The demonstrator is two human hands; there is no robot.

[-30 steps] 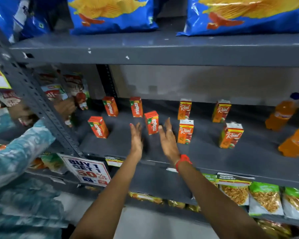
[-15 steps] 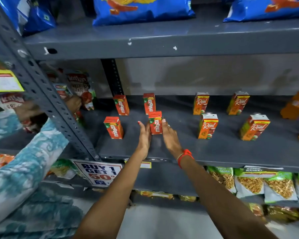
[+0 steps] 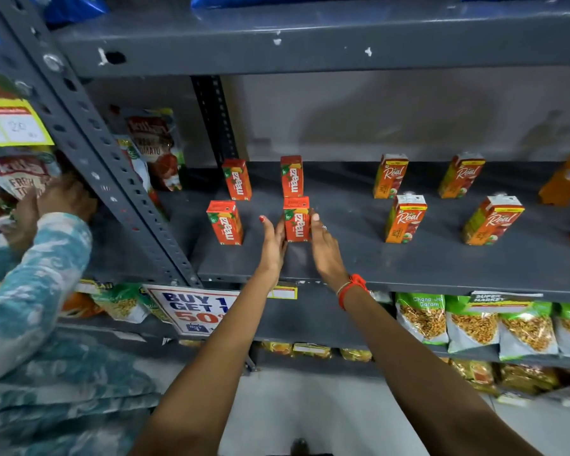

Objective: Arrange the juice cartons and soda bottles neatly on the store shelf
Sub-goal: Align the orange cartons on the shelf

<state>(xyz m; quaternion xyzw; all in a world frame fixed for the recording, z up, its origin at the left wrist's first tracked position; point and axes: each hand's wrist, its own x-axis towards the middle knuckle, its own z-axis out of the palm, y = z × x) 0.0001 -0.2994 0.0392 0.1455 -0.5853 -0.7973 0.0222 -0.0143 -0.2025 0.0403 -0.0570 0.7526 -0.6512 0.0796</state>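
Note:
On the grey shelf (image 3: 375,264) stand several small red Maaza cartons and several orange Real cartons. The front right Maaza carton (image 3: 297,218) stands upright between my two hands. My left hand (image 3: 272,241) presses its left side and my right hand (image 3: 324,245) presses its right side, fingers straight. The other Maaza cartons stand at front left (image 3: 225,222), back left (image 3: 237,179) and back middle (image 3: 291,176). Real cartons stand to the right, the nearest one (image 3: 405,218) apart from my right hand. An orange soda bottle (image 3: 563,182) shows at the right edge.
A slanted grey upright post (image 3: 112,159) borders the shelf on the left. Beyond it another person's hand (image 3: 56,202) and patterned sleeve handle ketchup pouches. A "Buy 1 Get 1" sign (image 3: 195,307) hangs below the shelf edge. Snack packets (image 3: 474,324) fill the lower shelf.
My hands moved forward from open air and closed in on both sides of the front right Maaza carton. The view shifted closer and to the left.

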